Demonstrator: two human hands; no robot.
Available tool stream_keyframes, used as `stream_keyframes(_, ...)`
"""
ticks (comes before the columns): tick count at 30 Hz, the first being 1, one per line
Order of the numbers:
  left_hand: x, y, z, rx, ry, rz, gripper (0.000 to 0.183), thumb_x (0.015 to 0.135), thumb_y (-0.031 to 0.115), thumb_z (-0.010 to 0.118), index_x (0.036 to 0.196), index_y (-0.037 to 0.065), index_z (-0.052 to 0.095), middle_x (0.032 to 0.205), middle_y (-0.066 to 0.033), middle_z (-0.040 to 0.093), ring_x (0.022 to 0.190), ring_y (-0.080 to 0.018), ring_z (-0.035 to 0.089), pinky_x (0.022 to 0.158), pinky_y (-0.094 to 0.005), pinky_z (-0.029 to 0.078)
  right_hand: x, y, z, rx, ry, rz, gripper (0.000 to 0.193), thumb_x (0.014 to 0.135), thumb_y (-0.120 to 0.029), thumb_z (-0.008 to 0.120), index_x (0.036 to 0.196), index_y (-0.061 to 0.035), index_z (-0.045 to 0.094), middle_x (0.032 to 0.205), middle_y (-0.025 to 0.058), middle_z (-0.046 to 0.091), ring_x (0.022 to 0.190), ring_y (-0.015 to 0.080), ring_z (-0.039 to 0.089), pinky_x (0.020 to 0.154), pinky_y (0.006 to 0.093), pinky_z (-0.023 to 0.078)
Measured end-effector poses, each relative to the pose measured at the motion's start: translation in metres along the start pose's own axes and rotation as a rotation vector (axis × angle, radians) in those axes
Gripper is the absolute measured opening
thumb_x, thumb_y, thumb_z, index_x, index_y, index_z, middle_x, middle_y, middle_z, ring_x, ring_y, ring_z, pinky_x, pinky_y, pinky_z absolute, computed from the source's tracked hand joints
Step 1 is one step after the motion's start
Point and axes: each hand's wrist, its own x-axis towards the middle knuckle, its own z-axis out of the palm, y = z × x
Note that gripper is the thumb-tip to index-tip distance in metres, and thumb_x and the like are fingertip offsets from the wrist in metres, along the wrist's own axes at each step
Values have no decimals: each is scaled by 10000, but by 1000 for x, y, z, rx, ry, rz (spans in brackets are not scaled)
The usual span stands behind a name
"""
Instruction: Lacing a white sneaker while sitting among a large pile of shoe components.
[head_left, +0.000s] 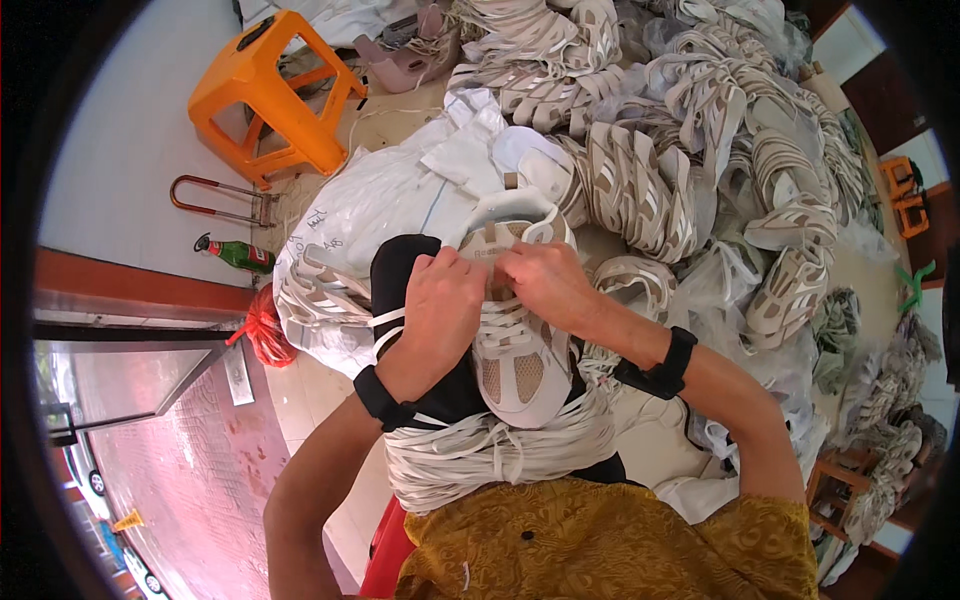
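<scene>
A beige and white shoe upper (pixel 522 385) lies on my lap, toe toward me, with white lacing across its front. My left hand (pixel 445 300) is closed at the upper's left side, near the tongue. A white shoelace (pixel 388 318) trails out beside it over the black cloth on my leg. My right hand (pixel 550 285) is pinched at the right eyelet edge, its fingertips close to the left ones; what lies between them is hidden. Across my lap, just below the toe, rests a thick bundle of white shoelaces (pixel 500 460).
Stacked shoe uppers (pixel 640 190) and clear plastic bags cover the floor ahead and right. A white sack (pixel 390 200) lies ahead left. Farther left are an orange stool (pixel 270 95), a green bottle (pixel 240 255), a red plastic bag (pixel 267 330) and a doorway.
</scene>
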Motion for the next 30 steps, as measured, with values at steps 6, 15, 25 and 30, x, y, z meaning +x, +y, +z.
stream_keyframes(6, 5, 5, -2, 88, -9, -46, 80, 622, 49, 541, 701, 60, 545, 649, -52, 525, 736, -206, 482, 631, -321, 349, 2, -7, -7, -99, -52, 99, 86, 650, -19, 528, 712, -65, 568, 657, 82, 576, 586, 259, 580, 517, 357, 466)
stream_keyframes(15, 4, -2, -3, -45, -70, -5, 71, 633, 58, 531, 702, 68, 545, 651, -51, 539, 749, -206, 492, 626, -327, 352, -6, -14, -1, 176, -31, 300, 87, 635, -51, 581, 720, -60, 596, 696, 99, 607, 620, 264, 593, 557, 333, 471)
stream_keyframes(25, 7, 6, -2, 116, 31, 73, 77, 614, 52, 540, 691, 50, 550, 650, -71, 503, 761, -221, 487, 671, -334, 366, -9, -11, -14, 394, -24, 388, 72, 643, -73, 569, 713, -70, 584, 680, 108, 598, 634, 280, 585, 565, 363, 454)
stream_keyframes(30, 8, 5, -6, 137, -60, 63, 123, 601, 51, 541, 715, 26, 580, 653, -88, 511, 778, -231, 485, 703, -346, 365, -11, -11, -8, 371, 10, 326, 63, 641, -81, 579, 703, -69, 583, 670, 105, 598, 627, 280, 585, 561, 361, 454)
